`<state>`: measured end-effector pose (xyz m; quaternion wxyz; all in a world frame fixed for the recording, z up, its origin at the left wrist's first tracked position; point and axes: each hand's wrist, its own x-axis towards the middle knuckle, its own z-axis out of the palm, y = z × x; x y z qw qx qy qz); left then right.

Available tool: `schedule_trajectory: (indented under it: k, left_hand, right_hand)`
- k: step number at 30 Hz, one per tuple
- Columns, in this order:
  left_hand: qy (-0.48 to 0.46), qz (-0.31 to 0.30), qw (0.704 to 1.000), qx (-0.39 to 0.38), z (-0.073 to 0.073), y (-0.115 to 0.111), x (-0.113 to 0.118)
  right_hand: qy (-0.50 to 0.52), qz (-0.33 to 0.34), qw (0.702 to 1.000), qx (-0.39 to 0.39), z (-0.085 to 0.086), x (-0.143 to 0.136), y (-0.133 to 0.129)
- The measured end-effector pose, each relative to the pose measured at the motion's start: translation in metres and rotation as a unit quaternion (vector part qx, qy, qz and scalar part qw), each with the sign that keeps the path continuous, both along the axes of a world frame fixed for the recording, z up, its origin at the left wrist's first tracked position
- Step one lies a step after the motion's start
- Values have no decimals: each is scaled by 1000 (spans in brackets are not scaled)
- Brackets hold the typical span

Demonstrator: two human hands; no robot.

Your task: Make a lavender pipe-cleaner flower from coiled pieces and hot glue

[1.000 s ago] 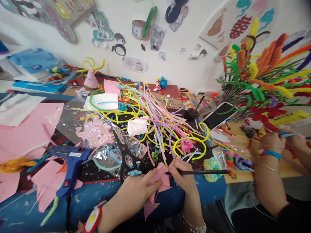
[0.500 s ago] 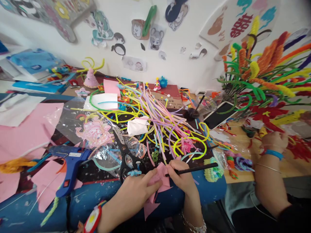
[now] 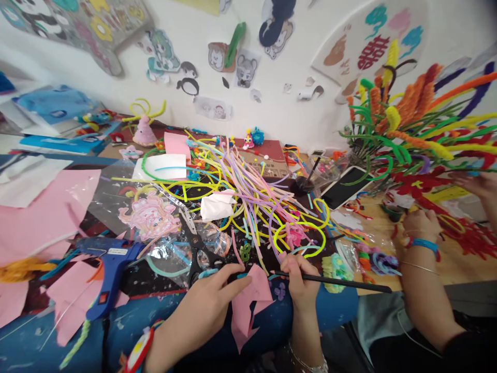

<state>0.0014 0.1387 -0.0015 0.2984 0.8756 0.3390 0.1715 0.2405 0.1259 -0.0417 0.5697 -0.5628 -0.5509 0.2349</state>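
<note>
The person's right hand (image 3: pixel 300 277) has its grip closed round a black pencil (image 3: pixel 345 284), slanting so that the tip sits just beside the upper right edge of a cut pink sheet (image 3: pixel 258 290). That sheet lies at the front edge of the blue-covered bench (image 3: pixel 274 324), between the two hands. The left hand (image 3: pixel 207 305) has its grip released, fingers outstretched and spread, the tips at the sheet's left edge. Black scissors (image 3: pixel 198 242) lie just beyond the left hand, near a blue glue gun (image 3: pixel 112 261). Pastel pipe cleaners (image 3: pixel 252 178) heap up behind. A co-worker's hand (image 3: pixel 421 227) is at the right.
</note>
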Motion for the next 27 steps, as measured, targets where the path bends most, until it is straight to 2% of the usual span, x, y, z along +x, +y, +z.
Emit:
schedule_trajectory:
  k: [2, 4, 6, 8, 10, 12, 15, 17, 21, 27]
  left_hand:
    - [-107, 47, 990, -79, 4, 1, -3]
    - [-207, 69, 957, -193, 6, 2, -5]
    - [-276, 54, 908, -311, 7, 4, -6]
    - [-325, 25, 858, -397, 7, 6, -7]
    - [-363, 7, 819, -445, 6, 8, -8]
    - [-388, -5, 793, -469, 5, 9, -9]
    - [-401, -11, 777, -485, 4, 9, -9]
    - [-403, -10, 773, -489, 4, 9, -9]
    - [-397, -15, 771, -497, 6, 9, -8]
    - [-359, -32, 754, -549, 8, 9, -7]
  right_hand:
    - [23, -5, 1000, -1, -2, 0, 0]
    - [47, -4, 999, -4, -2, 0, 0]
    - [77, -1, 997, -6, -2, 0, 0]
    - [113, 6, 994, -3, 2, 1, 2]
    - [144, 27, 989, -13, 8, 4, 3]
    - [202, 67, 976, -50, 15, 8, 5]
    - [316, 121, 933, -119, 22, 12, 6]
    - [363, 134, 912, -136, 23, 12, 7]
    - [390, 128, 900, -144, 23, 12, 9]
    - [411, 121, 892, -141, 21, 13, 10]
